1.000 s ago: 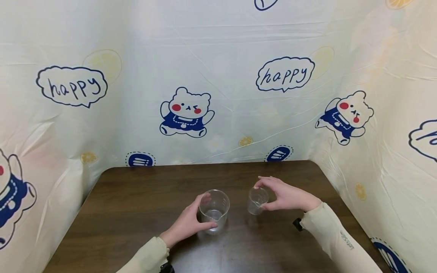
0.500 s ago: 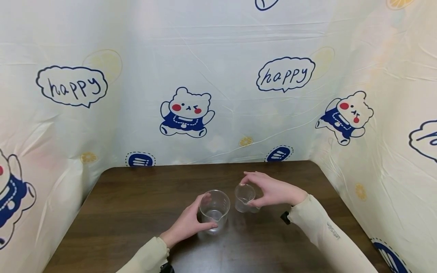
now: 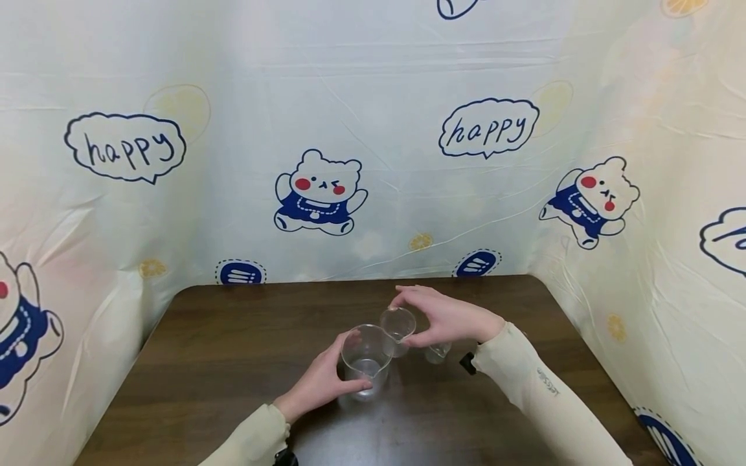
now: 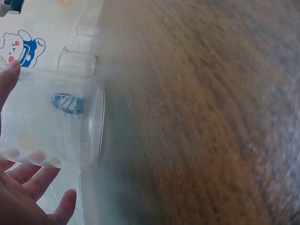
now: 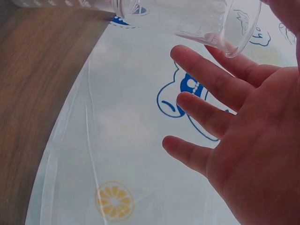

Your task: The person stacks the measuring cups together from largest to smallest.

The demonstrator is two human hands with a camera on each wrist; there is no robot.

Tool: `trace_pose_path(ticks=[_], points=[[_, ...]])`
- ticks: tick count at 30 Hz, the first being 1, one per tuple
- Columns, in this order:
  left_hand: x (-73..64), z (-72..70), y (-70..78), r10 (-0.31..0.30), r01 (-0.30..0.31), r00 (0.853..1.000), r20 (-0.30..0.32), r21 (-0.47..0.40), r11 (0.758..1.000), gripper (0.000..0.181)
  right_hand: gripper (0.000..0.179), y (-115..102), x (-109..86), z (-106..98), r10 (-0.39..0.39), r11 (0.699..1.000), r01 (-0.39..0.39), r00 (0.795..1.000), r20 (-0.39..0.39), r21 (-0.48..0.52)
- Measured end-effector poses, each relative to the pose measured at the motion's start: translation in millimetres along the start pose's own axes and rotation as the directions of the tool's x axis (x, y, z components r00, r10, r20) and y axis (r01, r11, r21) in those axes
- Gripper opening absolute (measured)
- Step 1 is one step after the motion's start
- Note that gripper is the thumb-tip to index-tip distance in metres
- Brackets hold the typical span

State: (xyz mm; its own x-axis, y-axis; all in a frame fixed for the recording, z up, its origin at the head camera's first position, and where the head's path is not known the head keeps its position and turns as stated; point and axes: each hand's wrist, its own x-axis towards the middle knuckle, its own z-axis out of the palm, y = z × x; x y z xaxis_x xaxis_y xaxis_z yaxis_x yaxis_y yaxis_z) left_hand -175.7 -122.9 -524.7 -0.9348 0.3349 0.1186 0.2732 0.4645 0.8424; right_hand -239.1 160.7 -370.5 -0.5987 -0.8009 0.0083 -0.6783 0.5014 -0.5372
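Observation:
A large clear beaker (image 3: 367,356) stands upright at mid-table, its spout toward the near side. My left hand (image 3: 320,382) grips it from the left, with the thumb in front and fingers behind. Just beyond its right rim is a smaller beaker (image 3: 399,325), which my right hand (image 3: 449,317) pinches by the rim between thumb and forefinger. In the right wrist view, the other fingers are spread away from this beaker (image 5: 183,18). Whether its base touches the table cannot be told. The smallest beaker (image 3: 437,353) stands below my right hand, partly hidden by it.
The brown wooden table (image 3: 245,336) ends at a patterned curtain (image 3: 396,213) at the back and sides. Dark wrist straps (image 3: 468,363) show at both sleeves. In the left wrist view, the smallest beaker (image 4: 88,29) lies beyond the other two.
My right hand has moved left with the smaller beaker, up to the large one. This uncovers the smallest beaker behind. My left hand and the large beaker have stayed in place.

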Motion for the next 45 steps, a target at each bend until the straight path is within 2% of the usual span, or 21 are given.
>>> trace_pose_path(ticks=[14, 21, 31, 40, 45], points=[[0.4, 0.2, -2.5, 0.007, -0.007, 1.0, -0.006, 0.021, 1.0, 0.096, 0.055, 1, 25.7, 17, -0.065, 0.997, 0.066, 0.997, 0.03, -0.031], [0.2, -0.6, -3.2, 0.007, -0.007, 1.0, 0.007, 0.01, 1.0, 0.097, 0.056, 1, 32.7, 31, -0.109, 0.994, 0.111, 0.993, 0.044, -0.026], [-0.3, -1.9, -3.4, 0.015, -0.015, 1.0, 0.012, -0.004, 1.0, 0.097, 0.051, 4, 41.7, 43, -0.165, 0.983, 0.169, 0.985, 0.058, -0.068], [-0.2, -1.8, -2.6, 0.013, -0.013, 1.0, 0.011, 0.001, 1.0, 0.096, 0.05, 5, 46.7, 50, -0.122, 0.979, 0.136, 0.988, 0.097, -0.152], [0.0, -2.2, -1.4, 0.002, -0.002, 1.0, 0.013, 0.008, 1.0, 0.097, 0.049, 4, 50.0, 53, -0.089, 0.966, 0.115, 0.988, 0.124, -0.23]])
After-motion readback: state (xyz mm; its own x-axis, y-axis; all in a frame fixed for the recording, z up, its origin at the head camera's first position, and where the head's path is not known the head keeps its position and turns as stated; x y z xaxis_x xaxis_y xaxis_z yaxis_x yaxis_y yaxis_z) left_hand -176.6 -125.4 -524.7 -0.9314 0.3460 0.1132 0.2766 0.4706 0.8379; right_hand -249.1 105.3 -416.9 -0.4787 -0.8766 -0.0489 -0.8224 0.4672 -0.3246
